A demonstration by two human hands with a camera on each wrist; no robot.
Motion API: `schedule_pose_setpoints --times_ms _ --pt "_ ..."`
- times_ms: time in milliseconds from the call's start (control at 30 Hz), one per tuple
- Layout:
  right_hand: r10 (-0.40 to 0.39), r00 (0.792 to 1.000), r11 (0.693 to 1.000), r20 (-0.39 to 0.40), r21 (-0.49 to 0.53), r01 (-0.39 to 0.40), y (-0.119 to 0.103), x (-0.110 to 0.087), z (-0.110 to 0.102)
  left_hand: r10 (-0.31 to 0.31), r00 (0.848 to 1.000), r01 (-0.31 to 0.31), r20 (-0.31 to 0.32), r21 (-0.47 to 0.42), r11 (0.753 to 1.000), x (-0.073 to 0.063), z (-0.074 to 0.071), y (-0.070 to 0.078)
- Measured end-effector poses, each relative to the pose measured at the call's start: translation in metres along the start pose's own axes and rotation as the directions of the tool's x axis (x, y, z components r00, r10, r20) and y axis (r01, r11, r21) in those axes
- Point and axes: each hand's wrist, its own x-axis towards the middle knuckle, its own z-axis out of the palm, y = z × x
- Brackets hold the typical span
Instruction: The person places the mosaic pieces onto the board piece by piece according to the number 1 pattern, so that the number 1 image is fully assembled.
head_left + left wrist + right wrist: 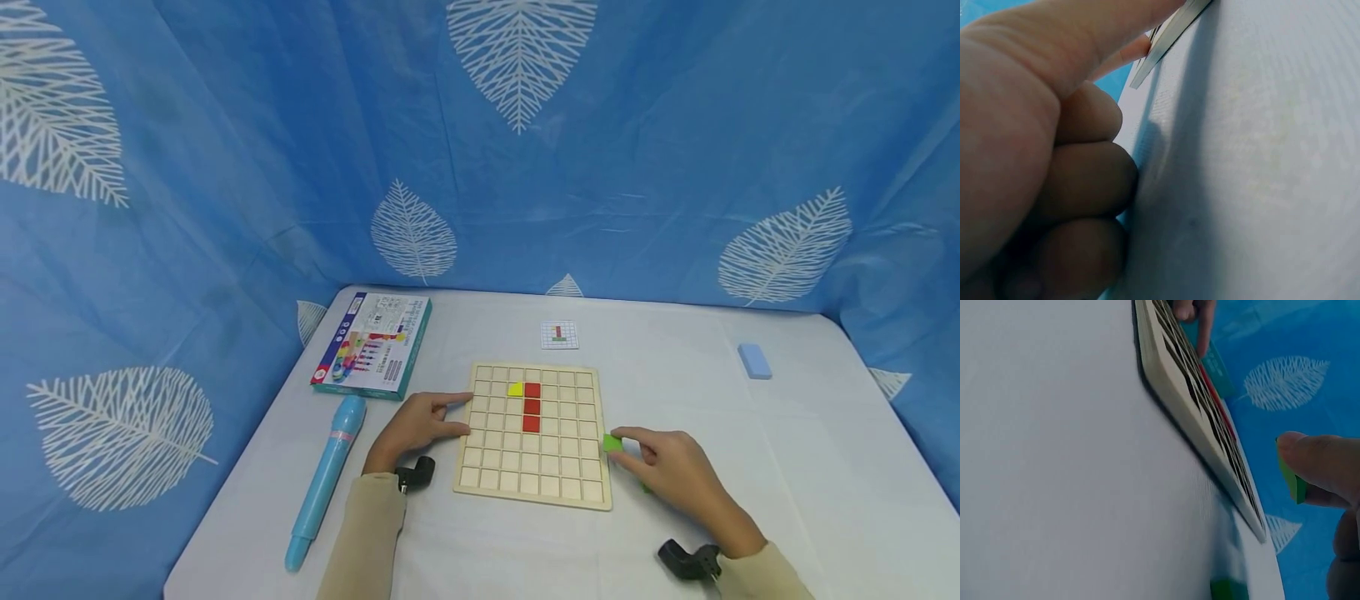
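A wooden grid board (510, 462) lies in the middle of the table, with three red square tiles (531, 407) in a column and one yellow tile (515, 389) beside the top one. At the board's left edge, my left hand (416, 425) touches the rim with extended thumb and index finger; its other fingers are curled under in the left wrist view. My right hand (675, 467) pinches a green tile (1291, 475) between thumb and fingertips, just off the board's right edge. Another green piece (1230, 589) lies on the table, partly hidden under the right hand in the head view.
Behind the board lies a small pattern card (559, 335). A game box (375, 346) sits at the back left, with a light-blue microphone-shaped tube (326, 483) in front of it. To the far right is a blue block (754, 362). Blue leaf-print curtain (645, 167) surrounds the table.
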Motion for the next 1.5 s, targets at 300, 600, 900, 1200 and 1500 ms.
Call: schedule_pose_setpoints --times_ms 300,600,900,1200,1500 --pt "-0.054 0.998 0.998 -0.012 0.041 0.055 -0.023 0.014 0.018 0.006 1.0 -0.006 0.005 0.0 1.0 0.002 0.001 0.0" --pt "-0.109 0.994 0.993 -0.01 0.044 0.11 -0.035 0.021 0.028 -0.005 1.0 0.005 0.005 0.007 1.0 0.002 0.003 0.001" --pt "-0.1 0.995 0.994 0.015 0.044 0.099 -0.049 0.031 0.04 -0.015 1.0 0.015 0.001 -0.001 1.0 0.002 0.002 -0.001" --pt "-0.094 0.996 0.993 0.006 0.079 0.093 -0.064 0.035 0.055 -0.016 1.0 0.016 0.0 0.006 1.0 0.003 0.002 -0.002" --pt "-0.126 0.992 0.986 0.01 0.108 0.124 -0.074 0.043 0.067 -0.006 1.0 0.006 0.01 0.0 1.0 0.002 0.0 -0.004"
